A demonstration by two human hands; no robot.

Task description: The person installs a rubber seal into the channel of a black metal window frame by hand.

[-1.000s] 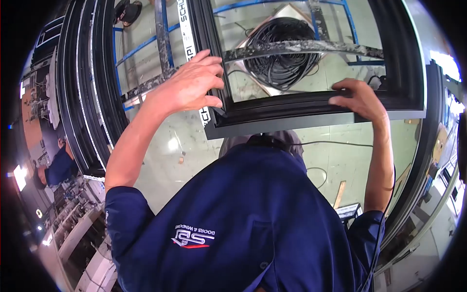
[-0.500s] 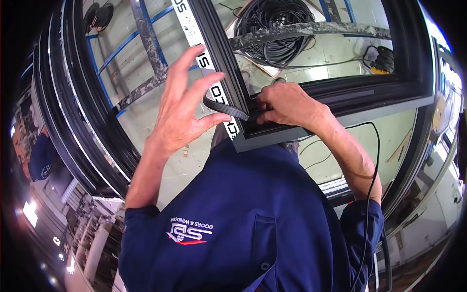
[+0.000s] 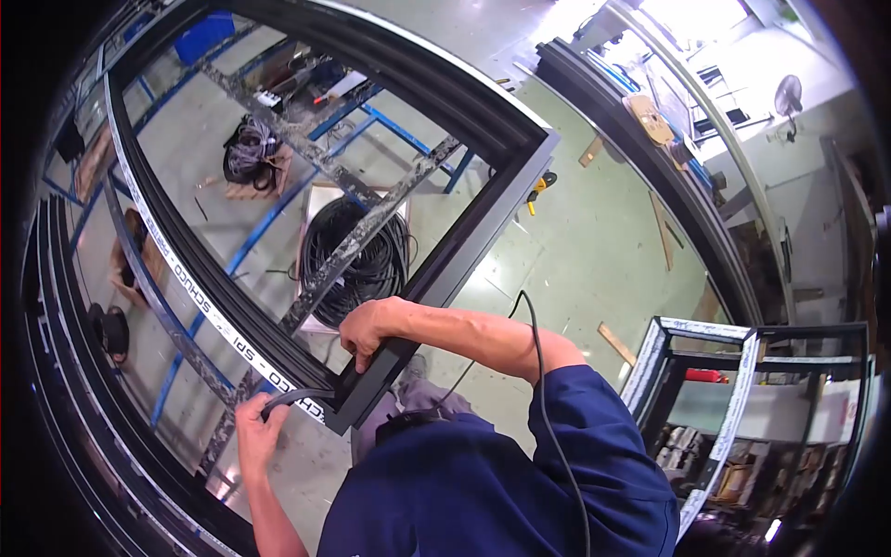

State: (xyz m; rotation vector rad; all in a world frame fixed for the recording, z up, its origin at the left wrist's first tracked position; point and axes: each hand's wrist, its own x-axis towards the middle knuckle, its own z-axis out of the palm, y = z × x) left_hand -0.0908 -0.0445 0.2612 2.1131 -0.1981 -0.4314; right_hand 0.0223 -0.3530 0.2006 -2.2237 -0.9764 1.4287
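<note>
A large dark frame (image 3: 501,212) lies at waist height, its near corner close to the body. Printed white tape runs along its left side. My left hand (image 3: 258,422) is beside this corner, its fingers closed on a black strip (image 3: 299,396) that loops over the tape into the corner. My right hand (image 3: 364,332) rests on the near bar of the frame, fingers curled down over the profile; whatever its fingertips may hold is hidden.
Painted support bars (image 3: 348,249) cross beneath the frame. A coil of black cable or gasket (image 3: 357,269) lies below. Dark profiles (image 3: 640,121) stretch along the right, a smaller frame (image 3: 733,408) stands lower right, and a yellow tool (image 3: 541,188) is beyond the frame's edge.
The view has swung and widened, showing more of the frame. My left hand, open before, has closed on the black strip. My right hand has moved onto the frame's near bar.
</note>
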